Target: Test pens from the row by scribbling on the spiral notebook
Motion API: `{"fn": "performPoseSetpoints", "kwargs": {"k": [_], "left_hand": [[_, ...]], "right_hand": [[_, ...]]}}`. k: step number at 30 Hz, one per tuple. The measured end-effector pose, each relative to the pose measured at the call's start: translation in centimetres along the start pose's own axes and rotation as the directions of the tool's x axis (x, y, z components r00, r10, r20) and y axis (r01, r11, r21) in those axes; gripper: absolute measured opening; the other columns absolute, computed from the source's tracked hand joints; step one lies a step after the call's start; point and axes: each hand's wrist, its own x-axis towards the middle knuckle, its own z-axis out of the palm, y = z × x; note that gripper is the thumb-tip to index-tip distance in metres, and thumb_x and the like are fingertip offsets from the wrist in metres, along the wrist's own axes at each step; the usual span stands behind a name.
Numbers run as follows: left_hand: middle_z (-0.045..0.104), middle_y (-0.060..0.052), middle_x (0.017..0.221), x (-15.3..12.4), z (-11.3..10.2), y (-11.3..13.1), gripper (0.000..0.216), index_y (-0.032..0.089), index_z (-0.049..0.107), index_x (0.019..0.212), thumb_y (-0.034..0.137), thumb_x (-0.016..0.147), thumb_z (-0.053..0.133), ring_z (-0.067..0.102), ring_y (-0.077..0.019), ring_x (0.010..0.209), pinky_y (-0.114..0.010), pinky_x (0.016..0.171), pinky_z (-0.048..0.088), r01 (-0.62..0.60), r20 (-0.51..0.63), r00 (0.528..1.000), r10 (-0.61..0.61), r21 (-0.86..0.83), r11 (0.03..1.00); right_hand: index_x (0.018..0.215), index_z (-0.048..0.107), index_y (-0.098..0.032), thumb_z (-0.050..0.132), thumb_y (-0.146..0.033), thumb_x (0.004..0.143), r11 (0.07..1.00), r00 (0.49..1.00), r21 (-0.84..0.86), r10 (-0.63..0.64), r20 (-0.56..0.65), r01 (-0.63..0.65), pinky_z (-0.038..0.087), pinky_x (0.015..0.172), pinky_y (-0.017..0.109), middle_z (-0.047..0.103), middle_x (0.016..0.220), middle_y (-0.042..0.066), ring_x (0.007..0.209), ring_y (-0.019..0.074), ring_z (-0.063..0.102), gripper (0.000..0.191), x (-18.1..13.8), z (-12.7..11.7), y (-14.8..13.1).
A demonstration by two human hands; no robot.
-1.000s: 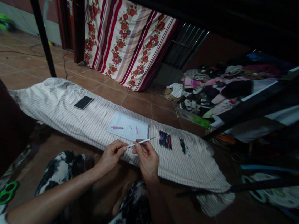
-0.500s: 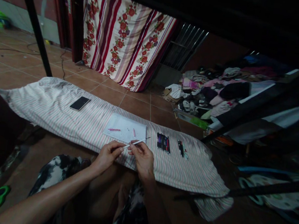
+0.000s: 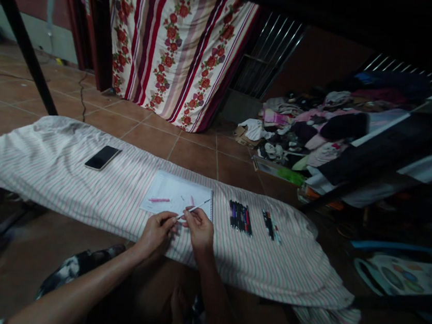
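Both my hands sit at the near edge of a spiral notebook (image 3: 177, 195), pinching a slim white pen (image 3: 194, 209) between them. My left hand (image 3: 155, 233) has its fingertips at the pen's lower end, and my right hand (image 3: 198, 233) grips it farther along. The notebook lies on a long striped cloth (image 3: 81, 178), with a pink highlighter (image 3: 159, 200) and a small pink piece (image 3: 192, 201) on its page. To the right lie a row of dark pens (image 3: 240, 218) and a smaller group of pens (image 3: 270, 225). A black smartphone (image 3: 102, 157) rests face up farther left.
My legs in patterned cloth (image 3: 79, 266) are below the hands. Tiled floor (image 3: 193, 157) surrounds the cloth. A floral curtain (image 3: 174, 48) hangs ahead, a heap of clothes (image 3: 305, 130) lies right, and a dark metal post (image 3: 20, 30) stands left.
The view has shifted, so the scene sits farther left and the cloth appears larger. My hands are now closer together over the notebook's near edge, and the white pen stays between them.
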Motion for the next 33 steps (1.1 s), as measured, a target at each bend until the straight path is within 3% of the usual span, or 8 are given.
{"fn": "performPoseSetpoints", "kwargs": {"k": [8,12,22,33], "left_hand": [[0.057,0.003,0.049,4.9,0.2,-2.1,0.027,0.013,0.065,0.072,0.037,0.06,0.066,0.048,-0.01,0.045,-0.024,0.048,0.039,0.013,-0.011,1.0,-0.013,-0.013,1.0],[0.059,0.002,0.052,6.2,-0.1,-3.5,0.025,0.014,0.065,0.072,0.036,0.06,0.068,0.051,-0.0105,0.048,-0.023,0.05,0.041,0.046,-0.017,0.999,-0.047,-0.029,0.999],[0.054,0.004,0.049,6.6,0.0,-6.1,0.02,0.015,0.062,0.073,0.034,0.066,0.064,0.045,-0.0075,0.04,-0.019,0.04,0.033,0.087,-0.043,0.995,-0.088,-0.033,0.996],[0.053,0.004,0.049,6.8,-0.1,-6.3,0.02,0.015,0.063,0.075,0.034,0.07,0.062,0.046,-0.0085,0.042,-0.021,0.044,0.036,0.027,-0.042,0.999,-0.025,0.035,0.999]], "right_hand": [[0.074,0.062,-0.018,0.065,-0.036,0.065,0.998,0.996,-0.06,0.012,-0.083,-0.017,0.052,0.051,0.026,0.063,0.06,0.0,0.061,0.0169,0.063,0.02,4.2,-0.1,3.2],[0.074,0.063,-0.018,0.062,-0.037,0.067,0.987,0.998,-0.156,0.012,-0.066,-0.022,0.052,0.051,0.027,0.065,0.061,0.0,0.059,0.0167,0.063,0.02,5.1,-0.3,4.4],[0.077,0.06,-0.018,0.06,-0.036,0.071,0.987,0.997,-0.145,0.055,-0.055,-0.063,0.055,0.058,0.028,0.066,0.069,0.001,0.064,0.0161,0.066,0.018,5.0,-0.4,5.7],[0.08,0.059,-0.019,0.054,-0.035,0.078,0.968,0.998,-0.25,-0.007,-0.056,-0.007,0.054,0.062,0.028,0.066,0.072,0.002,0.068,0.0192,0.068,0.017,4.7,-0.1,6.2]]}}
